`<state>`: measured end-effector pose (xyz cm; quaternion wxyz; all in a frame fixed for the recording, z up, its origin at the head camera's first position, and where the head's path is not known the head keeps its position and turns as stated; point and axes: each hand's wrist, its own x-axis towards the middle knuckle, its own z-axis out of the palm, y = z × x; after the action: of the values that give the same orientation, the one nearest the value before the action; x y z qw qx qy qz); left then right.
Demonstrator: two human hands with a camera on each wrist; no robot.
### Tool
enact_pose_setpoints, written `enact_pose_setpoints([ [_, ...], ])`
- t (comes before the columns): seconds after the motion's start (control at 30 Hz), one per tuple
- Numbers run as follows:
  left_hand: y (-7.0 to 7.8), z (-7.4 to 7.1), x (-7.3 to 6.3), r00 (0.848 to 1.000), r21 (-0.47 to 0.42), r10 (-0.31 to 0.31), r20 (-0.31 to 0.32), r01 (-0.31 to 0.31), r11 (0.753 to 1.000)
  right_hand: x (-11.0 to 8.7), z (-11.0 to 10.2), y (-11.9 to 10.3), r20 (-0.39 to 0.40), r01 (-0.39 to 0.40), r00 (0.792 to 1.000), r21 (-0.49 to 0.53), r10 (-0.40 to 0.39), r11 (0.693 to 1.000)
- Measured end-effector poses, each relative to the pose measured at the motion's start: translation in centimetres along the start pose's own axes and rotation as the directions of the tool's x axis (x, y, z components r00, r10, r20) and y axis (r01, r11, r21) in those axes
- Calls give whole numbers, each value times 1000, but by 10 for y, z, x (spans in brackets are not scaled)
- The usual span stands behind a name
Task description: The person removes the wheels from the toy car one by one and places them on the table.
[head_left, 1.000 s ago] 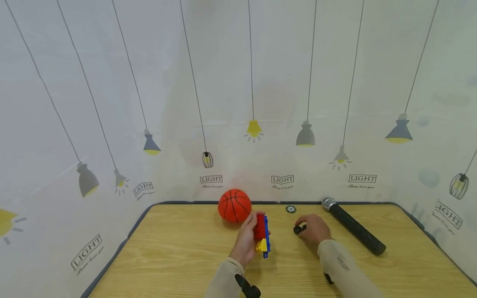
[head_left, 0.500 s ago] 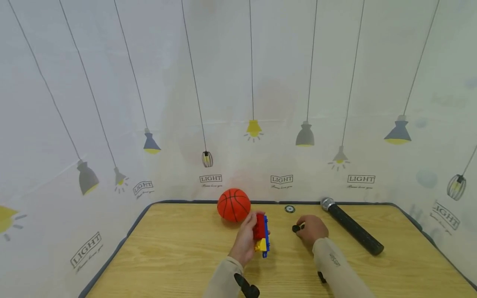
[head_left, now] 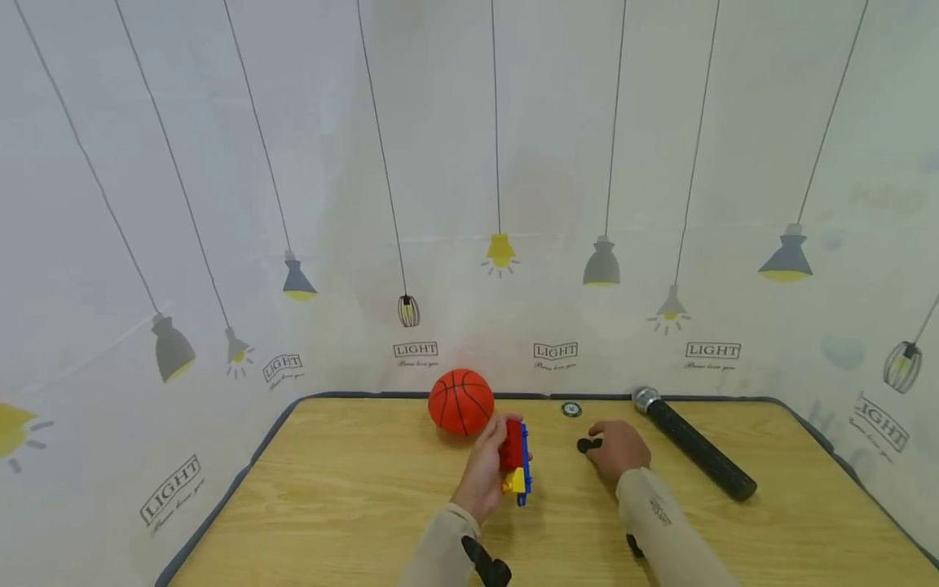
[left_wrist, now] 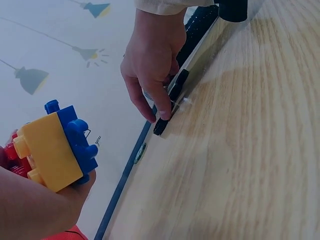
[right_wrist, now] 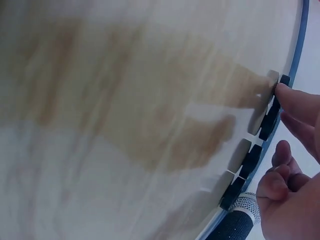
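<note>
My left hand [head_left: 480, 473] grips a toy block build [head_left: 513, 452] with a red block, a yellow block [left_wrist: 52, 152] and a blue studded base [left_wrist: 77, 140]. It is held above the table, tilted on its side. To the right, my right hand [head_left: 619, 452] reaches down to the tabletop, its thumb and fingertips pinching a pair of black wheels [right_wrist: 272, 110] joined by a short axle. A second pair of black wheels [right_wrist: 251, 160] stands under the palm in the right wrist view; from the head view the hand hides it.
A red basketball [head_left: 460, 402] sits behind the left hand at the table's back edge. A round chip [head_left: 571, 409] lies at the back middle. Right of the right hand, a black microphone [head_left: 700, 452] lies diagonally. A printed curtain [head_left: 469, 163] rises around the wooden table [head_left: 330, 489].
The right forearm has shifted slightly left, while its fingers stay at the wheels. My left hand holds the block build in nearly the same place.
</note>
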<state>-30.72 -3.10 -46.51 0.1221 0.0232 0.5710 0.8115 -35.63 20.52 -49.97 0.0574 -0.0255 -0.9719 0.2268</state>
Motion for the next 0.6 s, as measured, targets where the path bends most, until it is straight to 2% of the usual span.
enact_pose_setpoints([
  [0.07,0,0,2,1000,1,-6,-3,6,1000,1,-1,0,-6,-13,1000,17,13,1000],
  [0.2,-1,-1,4,1000,-13,-5,-14,5,1000,0,-4,-2,-9,-23,1000,122,24,992],
  [0.37,-5,-2,6,999,-33,13,-32,-14,999,-4,-17,-16,-14,20,1000,224,-17,974],
  [0.47,-7,-2,7,999,-46,26,-37,-28,999,-8,-26,-28,-4,21,1000,307,-21,951],
  [0.6,-8,-1,9,998,-94,34,-51,-39,995,-16,-35,-45,8,36,999,430,-44,902],
])
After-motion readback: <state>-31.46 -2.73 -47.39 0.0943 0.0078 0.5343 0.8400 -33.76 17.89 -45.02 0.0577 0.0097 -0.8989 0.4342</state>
